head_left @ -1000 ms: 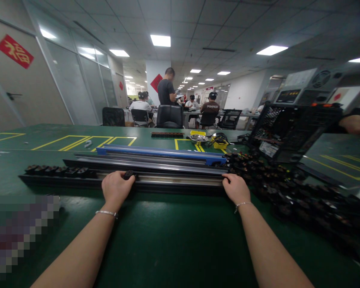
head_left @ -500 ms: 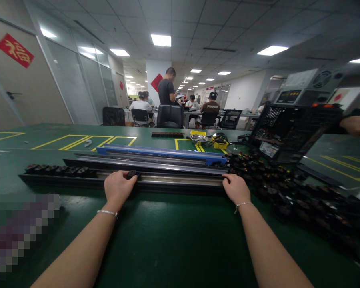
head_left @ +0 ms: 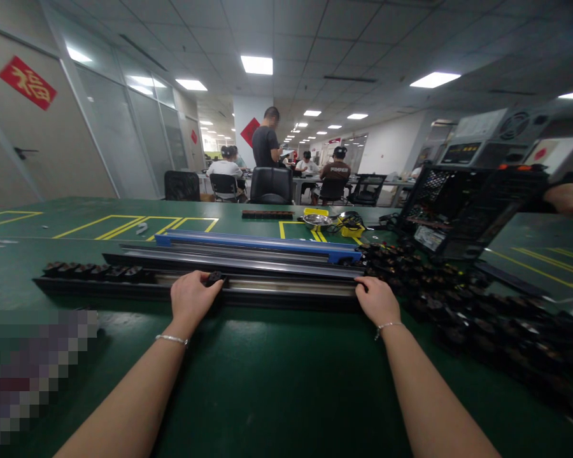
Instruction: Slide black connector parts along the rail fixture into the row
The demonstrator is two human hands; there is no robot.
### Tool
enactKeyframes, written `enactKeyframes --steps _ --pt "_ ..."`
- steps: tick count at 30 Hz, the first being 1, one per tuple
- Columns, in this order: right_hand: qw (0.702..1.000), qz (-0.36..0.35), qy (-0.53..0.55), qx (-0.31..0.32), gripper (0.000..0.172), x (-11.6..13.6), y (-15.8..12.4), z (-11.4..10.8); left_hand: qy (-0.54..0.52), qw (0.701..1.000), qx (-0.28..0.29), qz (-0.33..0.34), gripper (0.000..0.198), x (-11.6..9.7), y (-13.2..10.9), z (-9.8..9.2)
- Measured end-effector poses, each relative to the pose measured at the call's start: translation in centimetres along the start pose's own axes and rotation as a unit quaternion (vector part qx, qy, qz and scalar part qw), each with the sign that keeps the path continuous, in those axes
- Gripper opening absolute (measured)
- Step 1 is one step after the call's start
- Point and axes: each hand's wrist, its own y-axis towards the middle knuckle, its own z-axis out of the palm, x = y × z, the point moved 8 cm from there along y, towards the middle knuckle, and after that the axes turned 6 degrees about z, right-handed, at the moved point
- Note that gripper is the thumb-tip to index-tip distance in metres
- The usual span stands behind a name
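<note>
one black block (head_left: 214,277) is pinched by the left hand (head_left: 190,299) at the nearest rail (head_left: 286,298); right hand (head_left: 379,300) grips its right end

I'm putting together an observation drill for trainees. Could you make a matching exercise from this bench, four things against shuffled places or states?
Things
1. Left hand
2. Right hand
3. Blue rail
4. Row of black parts

Places or states
A. Beyond the nearest black rail
B. Touching that rail near its right end
C. Along that rail's left end
D. Pinching a single small black part

Pairs: 1-D, 2-B, 3-A, 4-C
</note>
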Motion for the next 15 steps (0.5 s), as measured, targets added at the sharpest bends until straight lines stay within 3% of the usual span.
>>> enactKeyframes --steps 15 --pt "1.0 0.005 -0.004 0.019 0.034 0.1 0.1 0.1 -0.025 0.998 0.007 0.05 0.036 -1.3 -0.3 0.0"
